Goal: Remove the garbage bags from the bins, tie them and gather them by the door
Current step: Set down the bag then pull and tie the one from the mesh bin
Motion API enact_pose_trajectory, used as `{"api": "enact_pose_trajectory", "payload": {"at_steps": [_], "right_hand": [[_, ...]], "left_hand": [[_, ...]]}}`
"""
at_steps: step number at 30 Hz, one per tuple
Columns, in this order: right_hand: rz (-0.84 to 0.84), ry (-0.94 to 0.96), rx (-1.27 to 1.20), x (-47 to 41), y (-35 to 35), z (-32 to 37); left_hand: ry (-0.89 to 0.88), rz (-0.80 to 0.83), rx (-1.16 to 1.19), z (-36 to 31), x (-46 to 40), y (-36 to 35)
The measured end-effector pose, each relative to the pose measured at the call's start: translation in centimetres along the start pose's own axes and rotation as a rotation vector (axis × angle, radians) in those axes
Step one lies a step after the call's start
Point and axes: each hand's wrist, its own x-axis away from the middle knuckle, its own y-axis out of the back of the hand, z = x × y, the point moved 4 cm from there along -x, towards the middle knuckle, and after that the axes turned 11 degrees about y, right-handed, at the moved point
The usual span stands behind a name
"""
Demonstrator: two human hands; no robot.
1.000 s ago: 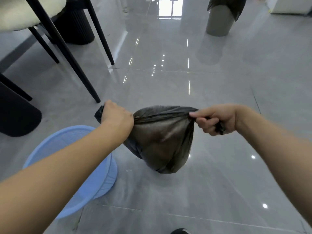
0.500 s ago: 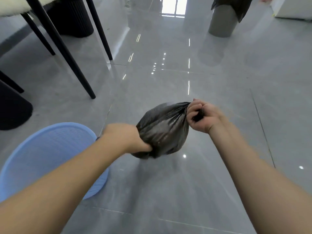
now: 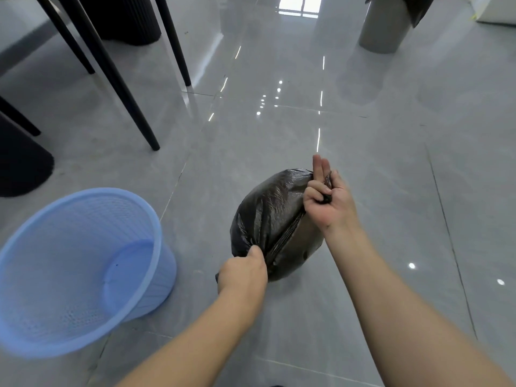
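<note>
A full black garbage bag (image 3: pixel 268 219) hangs just above the grey floor between my hands. My left hand (image 3: pixel 242 272) grips the bag's near corner, fist closed. My right hand (image 3: pixel 328 196) clutches the far corner at the bag's top, two fingers sticking out straight. The stretched rim runs diagonally between both fists. A light blue mesh bin (image 3: pixel 81 263) stands to the left with no bag in it. Far off at the top right stands a grey bin (image 3: pixel 384 26) with a black bag (image 3: pixel 416 5) draped over its rim.
Black chair legs (image 3: pixel 117 79) and dark ribbed table bases (image 3: pixel 131 20) stand at the left and top left. A dark rounded base (image 3: pixel 19 166) sits at the left edge. White furniture (image 3: pixel 497 9) shows at the top right. Glossy tile floor (image 3: pixel 418 163) stretches ahead.
My hands turned from a side-by-side pull to a diagonal one: the left hand dropped nearer to me, the right hand rose beyond the bag and two fingers straightened. The view tilted down.
</note>
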Motion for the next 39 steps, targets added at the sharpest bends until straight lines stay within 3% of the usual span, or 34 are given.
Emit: {"api": "enact_pose_trajectory", "payload": {"at_steps": [4, 8, 10, 12, 19, 25, 29, 34, 39], "right_hand": [[-0.015, 0.038, -0.008, -0.1, -0.2, 0.7], [-0.058, 0.11, -0.12, -0.3, -1.0, 1.8], [-0.052, 0.123, -0.149, -0.3, -1.4, 1.9], [-0.028, 0.107, -0.14, -0.2, -1.8, 1.3], [0.105, -0.025, 0.176, 1.0, -2.2, -1.7], [0.149, 0.013, 0.411, 1.2, -2.3, -2.4], [0.29, 0.023, 0.676, 2.1, -3.0, -4.1], [0.474, -0.067, 0.826, 3.4, -3.8, -5.6], [0.573, -0.164, 1.079, 5.1, -4.1, -6.7]], "left_hand": [[-0.029, -0.041, -0.156, 1.3, -0.2, 2.2], [0.09, -0.015, 0.038, 3.5, -1.5, 5.2], [0.08, -0.076, 0.087, 4.2, -1.6, 6.4], [0.008, -0.202, -0.009, 4.2, -1.0, 7.0], [-0.395, -0.663, 0.062, 5.1, 2.4, 9.7], [-0.549, -0.567, -0.12, 7.3, 1.5, 12.6], [-0.751, -0.599, -0.004, 7.2, 1.8, 14.0], [-0.751, -0.623, 0.078, 7.8, 0.8, 14.5], [-0.661, -0.759, 0.126, 9.1, 0.3, 14.3]]}}
